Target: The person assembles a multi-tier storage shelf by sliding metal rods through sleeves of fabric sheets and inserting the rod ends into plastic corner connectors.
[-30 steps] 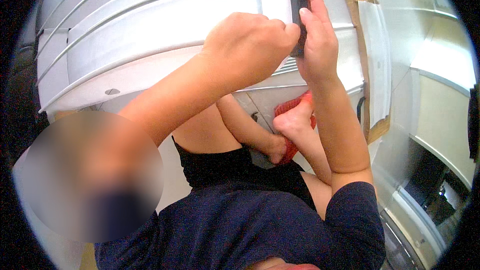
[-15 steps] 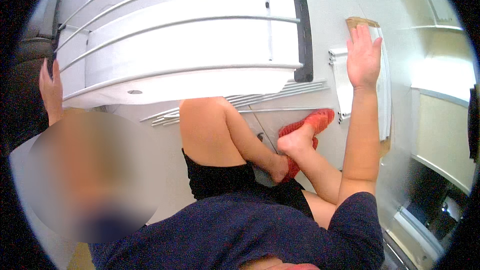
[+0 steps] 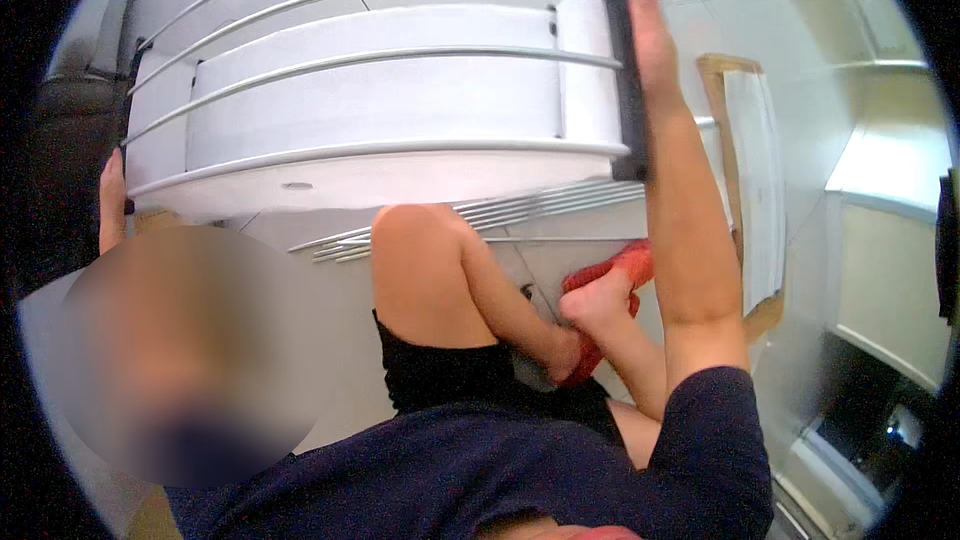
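Observation:
A rack (image 3: pixel 375 105) of white panels, silver tubes and black end pieces stands in front of my knees. My right hand (image 3: pixel 652 45) lies along the outer side of its right black end piece (image 3: pixel 628 90), fingers stretched out and slightly blurred. At the left end, my left hand (image 3: pixel 112 190) rests against the edge by the other black end piece (image 3: pixel 125 125). Its visible fingers point upward, and part of the hand is narrow in view. Silver tubes (image 3: pixel 420 65) run between the ends above a white panel (image 3: pixel 375 80). A round blur covers much of my left arm.
Several loose silver tubes (image 3: pixel 480 212) lie on the tiled floor under the rack's near edge. White panels (image 3: pixel 755 180) with brown cardboard (image 3: pixel 765 320) lie to the right. My feet in red slippers (image 3: pixel 632 262) are crossed nearby. A pale cabinet (image 3: pixel 885 280) stands far right.
My right hand has moved left, from raised over the panels to the rack's right end piece. My left hand's spread fingers have come in against the left end. The rack sits slightly lower in view.

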A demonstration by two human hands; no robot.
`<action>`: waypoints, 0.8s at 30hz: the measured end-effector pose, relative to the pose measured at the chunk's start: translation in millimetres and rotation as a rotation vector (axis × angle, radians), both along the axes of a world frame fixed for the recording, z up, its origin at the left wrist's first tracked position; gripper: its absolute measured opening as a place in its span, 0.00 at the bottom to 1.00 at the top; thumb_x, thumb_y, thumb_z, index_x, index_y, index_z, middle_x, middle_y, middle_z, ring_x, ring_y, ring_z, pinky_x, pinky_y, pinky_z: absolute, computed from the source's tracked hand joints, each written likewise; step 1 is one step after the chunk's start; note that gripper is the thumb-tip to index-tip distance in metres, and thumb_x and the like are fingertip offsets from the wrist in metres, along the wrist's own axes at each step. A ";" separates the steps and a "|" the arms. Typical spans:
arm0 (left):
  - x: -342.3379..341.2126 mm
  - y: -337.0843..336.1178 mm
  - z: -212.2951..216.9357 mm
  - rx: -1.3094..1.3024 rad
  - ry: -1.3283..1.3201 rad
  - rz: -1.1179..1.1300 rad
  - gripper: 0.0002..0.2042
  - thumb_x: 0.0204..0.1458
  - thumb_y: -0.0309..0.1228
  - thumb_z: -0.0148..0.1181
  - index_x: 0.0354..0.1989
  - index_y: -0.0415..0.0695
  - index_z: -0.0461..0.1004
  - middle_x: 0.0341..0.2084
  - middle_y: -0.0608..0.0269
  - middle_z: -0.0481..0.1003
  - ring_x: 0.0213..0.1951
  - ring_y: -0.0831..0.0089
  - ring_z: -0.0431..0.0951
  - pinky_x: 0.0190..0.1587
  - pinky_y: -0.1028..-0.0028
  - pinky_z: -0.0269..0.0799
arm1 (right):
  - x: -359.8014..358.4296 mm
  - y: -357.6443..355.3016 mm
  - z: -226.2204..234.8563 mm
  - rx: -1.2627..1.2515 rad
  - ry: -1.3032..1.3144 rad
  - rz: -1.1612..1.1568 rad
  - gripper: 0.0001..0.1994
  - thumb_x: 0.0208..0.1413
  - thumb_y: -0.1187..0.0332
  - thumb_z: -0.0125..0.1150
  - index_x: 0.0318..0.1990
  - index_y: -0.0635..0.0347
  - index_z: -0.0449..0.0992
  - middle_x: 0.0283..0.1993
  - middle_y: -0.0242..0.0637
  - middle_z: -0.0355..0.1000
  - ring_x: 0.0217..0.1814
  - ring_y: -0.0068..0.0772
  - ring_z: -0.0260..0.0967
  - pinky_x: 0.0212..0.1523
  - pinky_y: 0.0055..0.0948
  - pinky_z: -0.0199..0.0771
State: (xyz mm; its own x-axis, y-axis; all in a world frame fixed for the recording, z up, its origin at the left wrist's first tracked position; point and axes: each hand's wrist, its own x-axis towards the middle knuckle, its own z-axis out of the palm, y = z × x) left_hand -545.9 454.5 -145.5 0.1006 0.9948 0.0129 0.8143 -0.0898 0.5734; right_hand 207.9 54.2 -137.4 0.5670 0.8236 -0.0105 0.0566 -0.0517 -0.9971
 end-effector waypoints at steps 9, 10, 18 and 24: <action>73.7 -60.9 -15.5 -0.351 -0.238 0.158 0.26 0.59 0.47 0.47 0.49 0.32 0.70 0.45 0.54 0.72 0.46 0.68 0.71 0.51 0.73 0.64 | -10.7 -23.8 37.5 -0.028 -0.004 0.075 0.39 0.57 0.37 0.37 0.63 0.64 0.57 0.59 0.47 0.62 0.60 0.37 0.60 0.62 0.31 0.55; 64.1 -68.3 11.5 -0.430 -0.360 0.134 0.26 0.59 0.48 0.47 0.51 0.34 0.70 0.46 0.54 0.72 0.47 0.68 0.71 0.52 0.72 0.64 | -5.1 -23.3 49.4 -0.055 -0.114 0.031 0.42 0.57 0.36 0.35 0.66 0.68 0.47 0.67 0.52 0.49 0.70 0.42 0.46 0.68 0.35 0.43; 103.5 -59.8 79.4 -0.426 -0.620 0.005 0.32 0.58 0.56 0.36 0.64 0.47 0.47 0.62 0.56 0.49 0.63 0.59 0.46 0.64 0.60 0.43 | 108.5 -28.2 54.6 0.133 0.314 -0.302 0.40 0.61 0.43 0.36 0.67 0.66 0.36 0.72 0.47 0.36 0.75 0.41 0.29 0.70 0.43 0.27; 124.0 -34.7 70.9 -0.617 -0.448 0.148 0.28 0.57 0.53 0.45 0.53 0.40 0.70 0.47 0.58 0.73 0.48 0.70 0.73 0.52 0.73 0.65 | 57.0 47.4 52.1 -0.129 0.335 0.118 0.34 0.60 0.43 0.40 0.62 0.63 0.58 0.56 0.44 0.65 0.62 0.31 0.57 0.66 0.25 0.46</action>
State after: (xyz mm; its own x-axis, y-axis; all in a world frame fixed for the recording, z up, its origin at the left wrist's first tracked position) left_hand -421.8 419.9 -74.6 0.0820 0.8380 -0.5395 0.4716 0.4443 0.7617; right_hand 264.9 101.6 -85.3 0.4157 0.8630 -0.2870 -0.2580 -0.1906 -0.9471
